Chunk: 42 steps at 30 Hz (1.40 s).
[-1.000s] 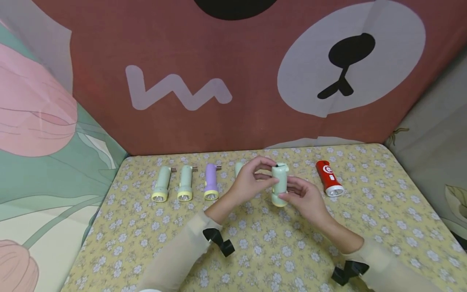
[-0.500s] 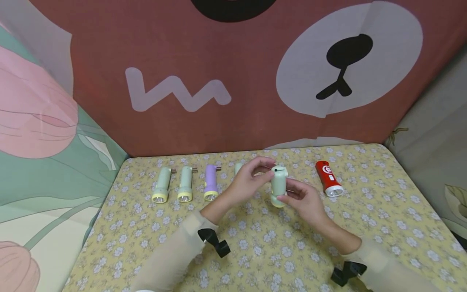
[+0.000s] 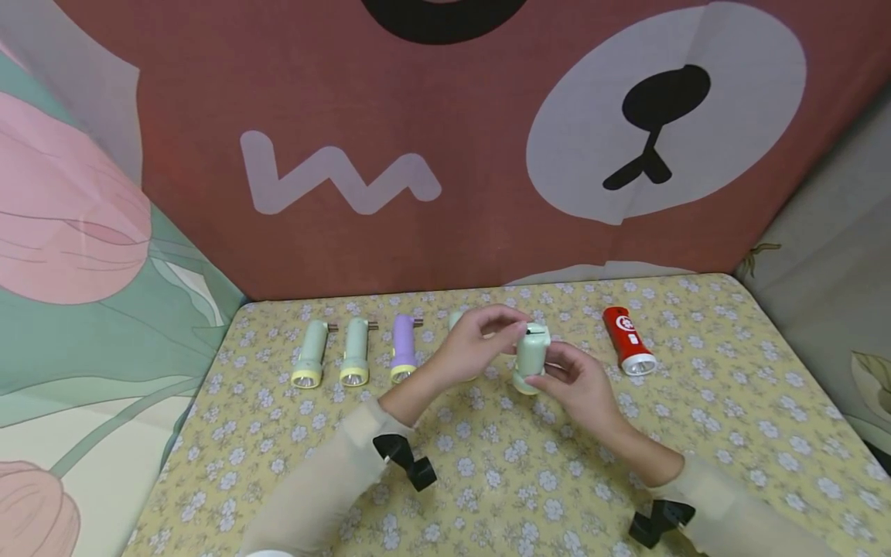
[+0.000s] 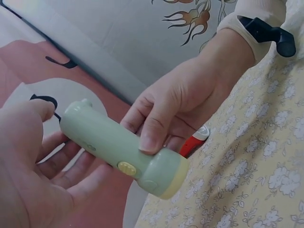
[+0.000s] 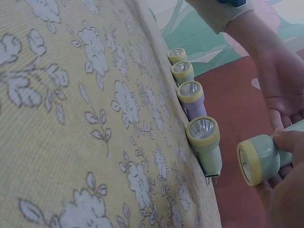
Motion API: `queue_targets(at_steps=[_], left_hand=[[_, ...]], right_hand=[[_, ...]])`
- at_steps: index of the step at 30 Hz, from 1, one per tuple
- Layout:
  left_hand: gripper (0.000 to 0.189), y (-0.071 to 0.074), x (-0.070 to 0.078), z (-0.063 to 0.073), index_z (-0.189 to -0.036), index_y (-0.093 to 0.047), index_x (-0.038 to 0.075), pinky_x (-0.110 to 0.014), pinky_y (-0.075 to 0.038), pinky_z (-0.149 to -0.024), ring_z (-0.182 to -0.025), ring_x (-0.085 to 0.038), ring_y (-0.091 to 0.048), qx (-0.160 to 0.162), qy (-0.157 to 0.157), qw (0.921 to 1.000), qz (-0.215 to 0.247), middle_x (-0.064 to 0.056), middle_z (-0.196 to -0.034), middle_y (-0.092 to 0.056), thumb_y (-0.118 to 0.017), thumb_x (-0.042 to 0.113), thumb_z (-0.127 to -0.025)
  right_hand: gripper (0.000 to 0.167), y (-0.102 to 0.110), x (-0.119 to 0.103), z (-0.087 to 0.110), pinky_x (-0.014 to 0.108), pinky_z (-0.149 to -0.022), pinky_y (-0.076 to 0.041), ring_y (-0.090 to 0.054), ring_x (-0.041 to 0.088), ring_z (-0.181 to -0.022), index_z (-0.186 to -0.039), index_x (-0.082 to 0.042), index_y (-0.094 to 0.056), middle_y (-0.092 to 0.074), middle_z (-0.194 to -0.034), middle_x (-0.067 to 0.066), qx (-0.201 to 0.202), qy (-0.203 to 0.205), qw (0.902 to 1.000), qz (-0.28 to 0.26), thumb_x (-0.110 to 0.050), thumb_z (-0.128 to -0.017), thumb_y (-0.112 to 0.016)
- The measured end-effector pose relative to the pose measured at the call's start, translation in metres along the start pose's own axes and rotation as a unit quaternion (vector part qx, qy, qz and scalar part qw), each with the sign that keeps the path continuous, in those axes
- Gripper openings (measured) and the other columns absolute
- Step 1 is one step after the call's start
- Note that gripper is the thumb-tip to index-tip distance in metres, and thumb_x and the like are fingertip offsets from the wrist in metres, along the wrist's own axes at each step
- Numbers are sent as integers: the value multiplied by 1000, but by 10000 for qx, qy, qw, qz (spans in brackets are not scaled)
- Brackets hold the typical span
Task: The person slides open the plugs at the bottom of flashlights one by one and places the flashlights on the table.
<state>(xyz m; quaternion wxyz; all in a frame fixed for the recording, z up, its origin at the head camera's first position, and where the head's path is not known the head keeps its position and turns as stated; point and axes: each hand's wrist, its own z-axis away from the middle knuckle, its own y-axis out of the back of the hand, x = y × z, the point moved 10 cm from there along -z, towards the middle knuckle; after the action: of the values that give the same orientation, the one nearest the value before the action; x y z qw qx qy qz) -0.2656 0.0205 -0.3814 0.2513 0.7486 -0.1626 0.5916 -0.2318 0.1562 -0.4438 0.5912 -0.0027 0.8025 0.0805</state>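
Observation:
Both hands are on a light green flashlight (image 3: 532, 357) with a yellow head rim, raised above the table. My right hand (image 3: 583, 391) grips it near the head, thumb on top in the left wrist view. At the tail end, my left hand (image 3: 469, 344) has thumb and index finger pinched at the edge, beside a dark slot. A yellow switch button (image 4: 127, 168) shows on the flashlight's side. Its lens end (image 5: 247, 161) points down toward the table. Behind the left hand, another green flashlight (image 5: 207, 152) lies mostly hidden in the head view.
To the left, two green flashlights (image 3: 310, 354) and a purple flashlight (image 3: 403, 344) lie in a row, metal prongs sticking out sideways. A red flashlight (image 3: 628, 340) lies to the right. A flowered cloth (image 3: 487, 480) covers the table; a red-brown bear-print curtain (image 3: 473, 240) hangs behind.
The held flashlight has tilted so its slotted tail end faces the head camera more. My left thumb has slid from its side to the tail end. The flashlights on the table have not moved.

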Motion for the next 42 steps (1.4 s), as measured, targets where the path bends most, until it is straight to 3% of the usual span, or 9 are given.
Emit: queue_targets(at_steps=[7, 12, 18, 23, 28, 36, 42], left_hand=[[25, 3, -6, 1, -120, -68, 2, -35, -61, -86, -104, -17, -67, 182, 559, 9982, 129, -10, -120, -67, -60, 20, -105], [21, 4, -10, 0, -115, -69, 2, -40, -61, -85, -98, -17, -67, 339, 779, 9963, 144, -8, -115, -68, -63, 18, -104], [15, 3, -11, -2, -108, -69, 2, -33, -62, -80, -92, -16, -67, 379, 985, 9942, 208, -8, -111, -69, -65, 14, -101], [13, 0, -7, -7, -102, -67, 1, -33, -62, -78, -89, -15, -67, 228, 893, 9955, 232, -9, -111, -69, -64, 14, -102], [11, -2, -6, -10, -97, -65, 2, -34, -62, -77, -86, -15, -68, 63, 778, 9966, 252, -9, -109, -69, -64, 12, -102], [13, -4, -7, -8, -95, -62, 3, -38, -62, -75, -83, -16, -69, -83, 803, 9964, 267, -8, -107, -69, -65, 14, -102], [15, -5, -6, -8, -91, -61, 6, -31, -60, -70, -82, -16, -67, -105, 738, 9972, 86, -6, -103, -69, -67, 16, -101]], right_hand=[[40, -2, 1, 0, 25, -93, -56, -67, 7, -109, -121, 8, -65, -68, -119, 19, -45, 85, 9998, 149, 8, -83, -79], [40, -4, 0, 1, 24, -93, -56, -67, 7, -109, -122, 7, -66, -68, -119, 22, -49, 137, 9998, 130, 8, -84, -79], [39, -6, 1, 1, 24, -93, -56, -67, 8, -108, -120, 7, -67, -70, -117, 13, 56, 150, 9998, 88, 9, -83, -80], [36, -5, -3, 1, 24, -91, -57, -68, 8, -105, -116, 8, -68, -71, -114, 3, 221, 357, 9991, 85, 12, -81, -79], [35, -4, -7, 1, 22, -89, -57, -68, 7, -102, -114, 7, -70, -72, -112, 3, 252, 577, 9977, 244, 12, -81, -80], [36, -3, -6, 2, 23, -88, -58, -69, 7, -100, -113, 4, -72, -72, -111, 0, 245, 596, 9967, 489, 10, -79, -82], [35, -1, -6, 2, 27, -87, -59, -69, 7, -99, -109, 2, -73, -73, -109, 9, 318, 623, 9950, 714, 10, -77, -84]])
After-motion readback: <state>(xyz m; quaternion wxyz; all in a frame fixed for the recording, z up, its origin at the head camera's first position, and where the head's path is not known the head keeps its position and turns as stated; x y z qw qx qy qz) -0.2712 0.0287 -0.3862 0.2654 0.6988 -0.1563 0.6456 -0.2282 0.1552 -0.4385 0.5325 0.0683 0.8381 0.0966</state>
